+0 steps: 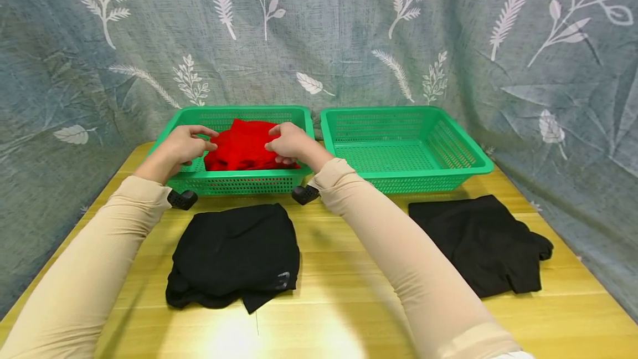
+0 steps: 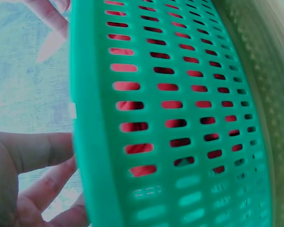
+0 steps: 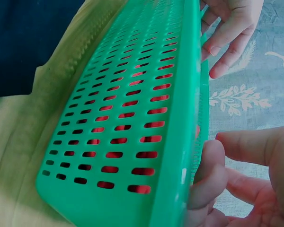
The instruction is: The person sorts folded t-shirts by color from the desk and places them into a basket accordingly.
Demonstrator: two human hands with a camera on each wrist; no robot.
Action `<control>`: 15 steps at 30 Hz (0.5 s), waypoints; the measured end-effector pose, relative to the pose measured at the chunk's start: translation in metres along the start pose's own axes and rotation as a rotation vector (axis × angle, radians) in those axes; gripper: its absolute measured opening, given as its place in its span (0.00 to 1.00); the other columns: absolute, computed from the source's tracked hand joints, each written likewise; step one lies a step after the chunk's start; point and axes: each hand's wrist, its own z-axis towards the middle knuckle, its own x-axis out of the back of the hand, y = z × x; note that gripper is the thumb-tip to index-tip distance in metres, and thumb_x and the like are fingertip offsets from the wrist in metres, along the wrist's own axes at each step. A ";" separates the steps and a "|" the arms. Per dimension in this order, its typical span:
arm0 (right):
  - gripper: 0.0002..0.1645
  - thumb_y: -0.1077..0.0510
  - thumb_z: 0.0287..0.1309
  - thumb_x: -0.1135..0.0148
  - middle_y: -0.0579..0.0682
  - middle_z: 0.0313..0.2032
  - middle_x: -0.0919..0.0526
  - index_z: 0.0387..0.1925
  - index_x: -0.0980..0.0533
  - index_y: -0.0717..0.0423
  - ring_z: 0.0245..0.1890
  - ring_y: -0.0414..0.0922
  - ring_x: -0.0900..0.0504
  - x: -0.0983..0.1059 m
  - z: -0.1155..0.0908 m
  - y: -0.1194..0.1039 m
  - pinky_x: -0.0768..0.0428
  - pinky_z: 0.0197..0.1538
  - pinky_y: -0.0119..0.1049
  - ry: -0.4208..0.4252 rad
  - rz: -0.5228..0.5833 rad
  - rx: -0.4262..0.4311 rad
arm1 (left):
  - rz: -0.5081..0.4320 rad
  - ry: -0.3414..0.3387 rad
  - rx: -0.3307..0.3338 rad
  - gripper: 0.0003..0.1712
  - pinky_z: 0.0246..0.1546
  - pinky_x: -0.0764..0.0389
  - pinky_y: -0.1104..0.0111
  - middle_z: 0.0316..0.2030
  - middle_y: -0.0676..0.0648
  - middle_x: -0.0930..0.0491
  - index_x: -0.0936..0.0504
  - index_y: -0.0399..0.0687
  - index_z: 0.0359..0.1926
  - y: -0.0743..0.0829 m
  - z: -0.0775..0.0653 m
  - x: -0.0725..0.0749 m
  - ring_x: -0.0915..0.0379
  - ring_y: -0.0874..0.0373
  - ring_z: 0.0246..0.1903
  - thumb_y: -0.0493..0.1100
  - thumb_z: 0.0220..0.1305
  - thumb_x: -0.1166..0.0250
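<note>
I'm settling the red garment (image 1: 244, 145) into the left basket (image 1: 234, 181), both hands' fingers (image 1: 279, 131) pinching it; next I should let go cleanly.

From the head we look forward and down over the worktop (image 1: 319, 320). Our wrist views sit very close outside the left green basket (image 1: 234, 181), sharing its perforated front wall (image 2: 189, 118) (image 3: 123, 123).

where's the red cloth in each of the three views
Head: the red cloth lies in the left green basket, centre-left, between both hands.
Left wrist: only red patches seen through the slots of the basket wall.
Right wrist: again red glimpses through the slots of the basket wall.
Shared landmark: that slotted green basket wall.
</note>
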 end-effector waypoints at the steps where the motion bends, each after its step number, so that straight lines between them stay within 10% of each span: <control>1: 0.35 0.57 0.79 0.40 0.58 0.64 0.18 0.81 0.36 0.56 0.26 0.45 0.22 0.001 -0.002 0.000 0.22 0.34 0.34 -0.005 0.005 0.010 | -0.002 0.003 -0.003 0.30 0.25 0.39 0.69 0.74 0.34 0.31 0.32 0.47 0.80 0.000 -0.001 0.001 0.33 0.53 0.36 0.42 0.82 0.42; 7: 0.33 0.56 0.80 0.40 0.60 0.59 0.15 0.80 0.34 0.55 0.24 0.46 0.26 0.002 -0.011 0.000 0.28 0.32 0.34 -0.043 0.008 0.057 | -0.007 -0.008 -0.028 0.30 0.25 0.36 0.70 0.75 0.34 0.32 0.32 0.47 0.80 0.002 -0.013 0.002 0.32 0.37 0.66 0.45 0.82 0.42; 15: 0.32 0.54 0.80 0.40 0.57 0.63 0.18 0.80 0.33 0.50 0.22 0.45 0.28 0.003 -0.024 0.000 0.31 0.31 0.35 -0.076 -0.001 0.102 | -0.024 -0.011 -0.083 0.29 0.27 0.34 0.68 0.74 0.35 0.31 0.32 0.49 0.80 0.001 -0.030 0.004 0.28 0.51 0.50 0.46 0.84 0.42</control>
